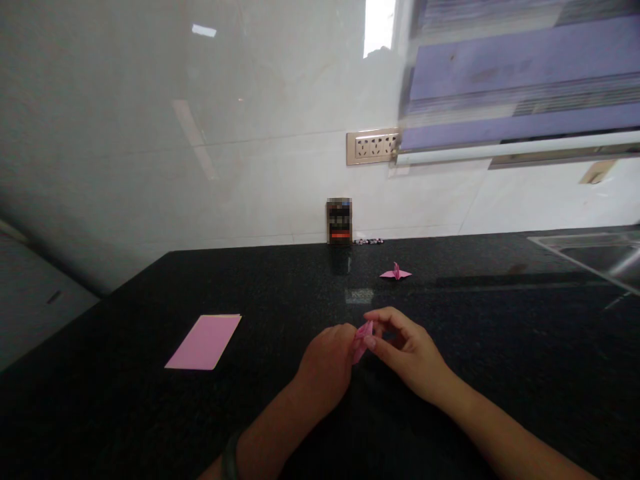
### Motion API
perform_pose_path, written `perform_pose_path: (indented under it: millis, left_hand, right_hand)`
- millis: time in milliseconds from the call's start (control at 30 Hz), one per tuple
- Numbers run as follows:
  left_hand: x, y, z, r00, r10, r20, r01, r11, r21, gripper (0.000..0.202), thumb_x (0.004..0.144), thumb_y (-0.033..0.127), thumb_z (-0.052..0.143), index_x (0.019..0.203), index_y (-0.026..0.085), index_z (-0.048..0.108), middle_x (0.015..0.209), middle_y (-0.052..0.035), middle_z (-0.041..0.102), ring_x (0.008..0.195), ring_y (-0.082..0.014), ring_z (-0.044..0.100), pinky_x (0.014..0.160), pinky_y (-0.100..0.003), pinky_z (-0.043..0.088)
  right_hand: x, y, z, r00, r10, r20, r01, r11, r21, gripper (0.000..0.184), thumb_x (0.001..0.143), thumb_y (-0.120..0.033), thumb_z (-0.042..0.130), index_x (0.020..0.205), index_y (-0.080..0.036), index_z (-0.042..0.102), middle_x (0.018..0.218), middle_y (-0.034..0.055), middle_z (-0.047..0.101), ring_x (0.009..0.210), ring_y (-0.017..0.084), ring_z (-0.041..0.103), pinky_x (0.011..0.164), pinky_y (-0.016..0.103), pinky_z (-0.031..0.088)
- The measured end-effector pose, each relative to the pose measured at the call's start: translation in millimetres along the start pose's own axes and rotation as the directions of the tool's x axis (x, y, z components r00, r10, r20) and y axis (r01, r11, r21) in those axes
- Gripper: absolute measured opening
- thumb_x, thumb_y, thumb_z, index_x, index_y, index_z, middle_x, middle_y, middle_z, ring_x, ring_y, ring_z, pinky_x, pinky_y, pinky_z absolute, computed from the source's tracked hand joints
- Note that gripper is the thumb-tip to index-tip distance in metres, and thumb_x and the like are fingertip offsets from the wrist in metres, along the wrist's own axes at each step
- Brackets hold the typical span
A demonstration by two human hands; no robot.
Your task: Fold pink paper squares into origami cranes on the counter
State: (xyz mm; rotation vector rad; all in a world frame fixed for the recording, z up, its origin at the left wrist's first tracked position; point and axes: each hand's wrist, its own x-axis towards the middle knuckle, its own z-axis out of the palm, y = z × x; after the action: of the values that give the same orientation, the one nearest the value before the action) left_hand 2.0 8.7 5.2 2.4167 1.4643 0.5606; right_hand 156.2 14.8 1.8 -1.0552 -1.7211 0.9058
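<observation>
A small piece of folded pink paper point(363, 341) is held between my two hands above the dark counter. My left hand point(327, 363) is closed on its left side, the fingers mostly turned away from view. On the other side, the thumb and fingertips of my right hand point(405, 350) pinch the paper's right edge. Farther back on the counter stands a finished pink paper crane point(397, 272) with its wings spread. A stack of pink paper sheets point(204, 343) lies flat to the left of my hands.
Against the tiled wall leans a phone-like dark block with a blurred face point(339, 223), beside a beaded strap point(369, 241). A metal sink point(600, 257) is set into the black counter point(280, 287) at right. Wall sockets point(373, 146) sit above, near a purple hanging panel point(500, 67).
</observation>
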Motion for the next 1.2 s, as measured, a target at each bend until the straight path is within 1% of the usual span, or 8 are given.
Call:
perform_pose_path:
  millis: [100, 300, 633, 800, 867, 967, 1067, 1200]
  left_hand:
    - [-0.6, -3.3, 2.8, 0.997, 0.074, 0.027, -0.076, 0.993, 0.094, 0.021, 0.083, 0.022, 0.030, 0.072, 0.017, 0.047, 0.070, -0.0018, 0.051, 0.063, -0.0145, 0.044, 0.058, -0.027, 0.033]
    - [-1.9, -4.1, -1.7, 0.992, 0.123, 0.040, -0.126, 0.989, 0.081, 0.020, 0.083, 0.019, 0.030, 0.074, 0.017, 0.047, 0.072, -0.0016, 0.050, 0.065, -0.0146, 0.044, 0.061, -0.028, 0.034]
    - [-2.7, 4.7, -6.3, 0.997, 0.082, -0.010, -0.082, 0.996, -0.045, 0.029, 0.086, 0.025, 0.025, 0.068, 0.017, 0.047, 0.068, -0.0007, 0.050, 0.064, -0.0121, 0.044, 0.060, -0.024, 0.034]
    - [-2.9, 3.7, -6.6, 0.995, 0.095, -0.017, -0.095, 0.995, 0.002, 0.027, 0.085, 0.024, 0.028, 0.069, 0.016, 0.049, 0.070, -0.0011, 0.051, 0.065, -0.0124, 0.045, 0.060, -0.024, 0.034]
    - [-2.9, 2.4, -6.0, 0.995, 0.102, -0.012, -0.101, 0.993, 0.060, 0.027, 0.085, 0.024, 0.028, 0.070, 0.016, 0.049, 0.071, -0.0017, 0.052, 0.067, -0.0131, 0.046, 0.061, -0.025, 0.034]
    - [-2.6, 0.0, -4.9, 0.994, 0.106, -0.008, -0.103, 0.983, 0.150, 0.027, 0.085, 0.024, 0.027, 0.074, 0.016, 0.051, 0.073, -0.0031, 0.053, 0.070, -0.0147, 0.047, 0.063, -0.027, 0.036]
    - [-2.3, -2.3, -4.9, 0.992, 0.126, -0.001, -0.122, 0.966, 0.229, 0.025, 0.085, 0.024, 0.029, 0.078, 0.017, 0.052, 0.077, -0.0039, 0.054, 0.074, -0.0159, 0.048, 0.064, -0.028, 0.037]
    - [-2.5, -3.2, -6.5, 0.989, 0.144, -0.022, -0.131, 0.943, 0.307, 0.020, 0.084, 0.023, 0.035, 0.075, 0.017, 0.052, 0.078, -0.0031, 0.053, 0.074, -0.0161, 0.047, 0.062, -0.027, 0.036]
  right_hand:
    - [2.4, 1.0, -1.5, 0.994, -0.071, 0.084, 0.070, 0.997, 0.018, 0.009, 0.077, -0.023, 0.052, 0.082, -0.019, 0.058, 0.078, 0.0025, 0.056, 0.070, 0.013, 0.054, 0.061, 0.025, 0.045]
    - [1.7, 2.9, -0.1, 0.993, -0.112, 0.046, 0.111, 0.994, 0.013, 0.007, 0.077, -0.022, 0.053, 0.079, -0.020, 0.060, 0.076, 0.0020, 0.055, 0.071, 0.014, 0.054, 0.065, 0.027, 0.045]
    - [0.9, 1.9, -0.6, 0.997, -0.003, 0.073, -0.003, 0.996, 0.089, 0.011, 0.078, -0.026, 0.050, 0.079, -0.018, 0.058, 0.081, 0.0035, 0.053, 0.069, 0.013, 0.053, 0.051, 0.022, 0.045]
    - [0.0, 5.1, 3.0, 0.997, 0.061, 0.041, -0.069, 0.976, 0.208, 0.025, 0.075, -0.025, 0.054, 0.098, -0.021, 0.045, 0.076, 0.0000, 0.052, 0.061, 0.011, 0.052, 0.048, 0.020, 0.044]
    - [-0.1, 5.6, 2.8, 0.999, 0.044, -0.015, -0.041, 0.986, 0.160, 0.027, 0.073, -0.021, 0.057, 0.096, -0.022, 0.043, 0.074, -0.0014, 0.050, 0.061, 0.010, 0.050, 0.050, 0.021, 0.043]
    - [0.8, 4.1, -1.5, 0.998, -0.039, -0.039, 0.038, 0.999, -0.032, 0.016, 0.073, -0.019, 0.057, 0.086, -0.021, 0.049, 0.070, -0.0017, 0.047, 0.059, 0.010, 0.047, 0.051, 0.021, 0.041]
    - [2.5, 0.2, -7.2, 0.987, -0.146, 0.068, 0.157, 0.969, -0.193, 0.003, 0.075, -0.019, 0.054, 0.076, -0.019, 0.056, 0.073, 0.0013, 0.049, 0.064, 0.012, 0.048, 0.054, 0.023, 0.040]
    - [3.5, -4.1, -10.4, 0.971, -0.191, 0.144, 0.222, 0.944, -0.244, 0.007, 0.076, -0.015, 0.051, 0.075, -0.019, 0.056, 0.074, 0.0019, 0.049, 0.069, 0.013, 0.048, 0.059, 0.025, 0.040]
